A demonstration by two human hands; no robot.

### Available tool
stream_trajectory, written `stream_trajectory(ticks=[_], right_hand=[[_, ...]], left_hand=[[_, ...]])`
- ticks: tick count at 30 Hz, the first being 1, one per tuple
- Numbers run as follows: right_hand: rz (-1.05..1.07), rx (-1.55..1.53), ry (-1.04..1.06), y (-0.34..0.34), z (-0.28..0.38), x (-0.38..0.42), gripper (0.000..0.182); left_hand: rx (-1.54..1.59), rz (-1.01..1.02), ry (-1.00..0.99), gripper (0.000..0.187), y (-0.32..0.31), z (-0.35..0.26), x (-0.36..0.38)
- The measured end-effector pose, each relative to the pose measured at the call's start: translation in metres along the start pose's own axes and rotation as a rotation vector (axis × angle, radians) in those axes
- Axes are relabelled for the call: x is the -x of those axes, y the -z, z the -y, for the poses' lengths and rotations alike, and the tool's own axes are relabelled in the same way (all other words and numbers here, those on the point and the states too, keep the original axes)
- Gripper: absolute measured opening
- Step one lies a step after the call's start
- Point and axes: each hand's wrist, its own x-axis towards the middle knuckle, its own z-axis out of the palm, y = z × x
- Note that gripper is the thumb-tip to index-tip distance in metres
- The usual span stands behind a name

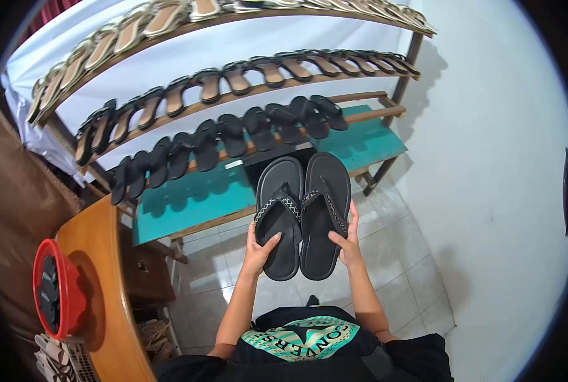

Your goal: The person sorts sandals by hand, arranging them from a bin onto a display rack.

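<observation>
Two black thong sandals with patterned straps are held up side by side, soles down and toes pointing away. My left hand grips the left sandal by its outer edge, with the thumb on the footbed. Around the outer edge of the right sandal my right hand is closed, its thumb also on the footbed. The inner edges of the pair touch or nearly touch. Beyond them, a row of black sandals lines the lowest rail of a rack.
Above are rack tiers with tan-and-black sandals and pale sandals. A teal bench stands under the rack. On the left, a red basket holding black pieces rests on a wooden table. A white wall bounds the right.
</observation>
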Motion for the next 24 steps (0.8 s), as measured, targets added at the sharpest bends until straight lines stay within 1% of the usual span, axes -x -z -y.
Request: stream_trajectory(ticks=[2,3,4,5,6,7,8,9,10,12,13,15,16,18,21,24], right_hand=[[0.203,0.114,0.054,0.031,0.027,-0.006,0.102],[0.200,0.187,0.051,0.038,0.020,-0.010,0.107],[0.191,0.198,0.056,0.055,0.032,-0.014,0.107],[0.086,0.196,0.055,0.063,0.037,-0.019,0.101],[-0.017,0.191,0.053,0.072,0.042,-0.024,0.095],[-0.019,0.196,0.060,0.084,0.046,-0.031,0.095],[-0.106,0.176,0.026,0.094,0.047,-0.037,0.088],[-0.197,0.151,-0.012,0.102,0.048,-0.044,0.080],[-0.203,0.141,-0.004,0.109,0.045,-0.048,0.080],[-0.310,0.099,-0.036,0.123,0.052,-0.059,0.065],[-0.320,0.094,-0.030,0.134,0.054,-0.065,0.065],[-0.391,0.105,0.031,0.156,0.053,-0.078,0.058],[-0.398,0.105,0.033,0.166,0.054,-0.087,0.058],[-0.416,0.051,0.062,0.185,0.054,-0.107,0.049],[-0.401,0.046,0.128,0.220,0.057,-0.152,0.046],[-0.381,0.060,0.121,0.247,0.065,-0.200,0.044]], left_hand=[[0.036,0.094,-0.004,0.053,-0.030,0.026,-0.019],[0.037,0.105,-0.001,0.053,-0.026,0.035,-0.029],[0.055,0.113,0.076,0.055,-0.044,0.045,-0.034],[0.073,0.121,0.151,0.057,-0.056,0.054,-0.039],[0.079,0.130,0.152,0.057,-0.069,0.060,-0.044],[0.049,0.160,0.119,0.061,-0.080,0.065,-0.049],[0.014,0.188,0.086,0.066,-0.089,0.069,-0.054],[0.036,0.204,0.054,0.077,-0.100,0.071,-0.059],[0.025,0.213,0.053,0.077,-0.106,0.075,-0.065],[0.083,0.211,0.050,0.083,-0.130,0.075,-0.078],[0.065,0.212,0.059,0.081,-0.137,0.081,-0.089],[0.082,0.227,0.075,0.080,-0.155,0.087,-0.110],[0.101,0.232,0.083,0.079,-0.165,0.090,-0.121],[0.109,0.229,0.088,0.078,-0.180,0.096,-0.143],[0.122,0.234,0.075,0.077,-0.209,0.106,-0.186],[0.116,0.235,0.037,0.076,-0.230,0.131,-0.236]])
